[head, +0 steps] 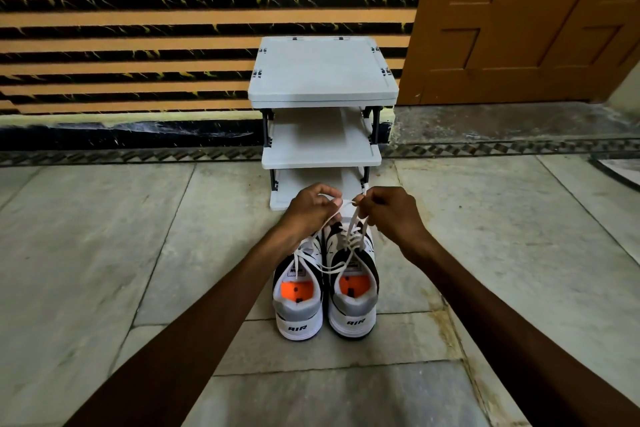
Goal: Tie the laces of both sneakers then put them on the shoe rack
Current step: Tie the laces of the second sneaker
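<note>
My left hand (308, 210) and right hand (391, 210) each pinch a strand of the white laces (349, 232), pulled taut above the right sneaker (353, 288); the left sneaker (299, 298) touches it (heels toward me) on the floor (104, 253) before the shoe rack (322, 73).

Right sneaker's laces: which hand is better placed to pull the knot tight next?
Probably both, but the right hand leads: it pinches the laces directly above the right sneaker, while the left hand reaches across the left sneaker.
</note>
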Demonstrator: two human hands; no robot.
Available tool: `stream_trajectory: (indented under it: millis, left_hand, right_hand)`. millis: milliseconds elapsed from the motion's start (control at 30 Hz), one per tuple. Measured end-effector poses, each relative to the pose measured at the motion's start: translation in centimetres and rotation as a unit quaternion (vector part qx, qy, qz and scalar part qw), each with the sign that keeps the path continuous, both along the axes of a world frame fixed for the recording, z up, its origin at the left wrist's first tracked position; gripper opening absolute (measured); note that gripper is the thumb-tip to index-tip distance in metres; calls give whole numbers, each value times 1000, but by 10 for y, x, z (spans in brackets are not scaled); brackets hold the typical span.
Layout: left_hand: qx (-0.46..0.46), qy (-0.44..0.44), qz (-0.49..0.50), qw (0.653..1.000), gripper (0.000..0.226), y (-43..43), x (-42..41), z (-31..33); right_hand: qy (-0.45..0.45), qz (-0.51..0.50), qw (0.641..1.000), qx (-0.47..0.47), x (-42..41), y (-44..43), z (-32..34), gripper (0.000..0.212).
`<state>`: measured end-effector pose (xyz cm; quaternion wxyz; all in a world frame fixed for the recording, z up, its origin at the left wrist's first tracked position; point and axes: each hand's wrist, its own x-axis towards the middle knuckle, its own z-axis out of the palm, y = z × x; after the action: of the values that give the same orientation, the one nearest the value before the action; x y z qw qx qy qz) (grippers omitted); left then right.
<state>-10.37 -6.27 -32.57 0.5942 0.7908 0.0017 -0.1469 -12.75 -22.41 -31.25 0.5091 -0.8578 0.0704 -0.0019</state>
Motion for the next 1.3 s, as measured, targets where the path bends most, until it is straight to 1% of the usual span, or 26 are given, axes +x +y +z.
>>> stream_trajectory:
  millis: [133, 200, 267, 300, 400, 467, 633, 700, 800, 867, 900, 933, 1000, 1067, 1133, 1200, 1300]
  left_hand:
    - [-47, 0, -49, 998, 35, -3, -7, 1]
    - [-34, -10, -66, 997, 43, -8, -12, -2]
    - [25, -35, -58, 997, 49, -16, -14, -9]
    - [68, -52, -42, 995, 48, -19, -14, -12]
    - [188, -134, -4, 973, 30, -29, -11, -15]
    - [223, -161, -18, 961, 18, -33, -11, -15]
    - [217, -176, -46, 959, 15, -34, -6, -25]
    - [180, -153, -59, 970, 15, -33, -3, -27]
    - [85, -72, -95, 989, 19, -28, -1, -27]
    - [42, -49, -126, 990, 24, -24, 0, -29]
    - [36, -51, -136, 989, 25, -23, 0, -30]
    - [38, -62, -136, 988, 23, -22, 1, -31]
    - [70, -97, -109, 987, 16, -22, 1, -32]
    - [142, -149, -71, 976, 14, -25, 0, -32]
    - [205, -190, -37, 960, 20, -26, 0, -34]
    - [217, -206, -27, 954, 24, -27, -2, -34]
    - [205, -220, -33, 953, 23, -23, -4, -32]
  right_hand:
    - [11, -11, 1000, 3, 2, -5, 3, 23]
    - [19, -5, 1000, 7, 2, -5, 4, 23]
    - [19, -1, 1000, -2, 2, -5, 4, 22]
    - [17, -1, 1000, -8, 2, -5, 3, 22]
    - [17, -8, 1000, -22, 1, -7, 2, 22]
    - [22, -15, 999, -26, 0, -9, 2, 20]
    - [30, -10, 999, 1, 0, -9, 3, 11]
    - [33, -10, 999, 10, 1, -8, 3, 8]
    - [50, -6, 998, 35, 2, -7, 4, 6]
    - [56, 2, 997, 60, 3, -6, 5, 7]
    - [56, 4, 996, 68, 3, -5, 6, 9]
    - [58, 5, 996, 72, 3, -4, 6, 10]
    - [60, 8, 996, 68, 3, -4, 6, 9]
    - [65, 10, 996, 63, 2, -5, 6, 5]
    - [65, 7, 996, 58, 0, -6, 5, 4]
    - [60, 4, 997, 52, 0, -7, 4, 4]
    - [53, -4, 997, 59, -1, -11, 2, 7]
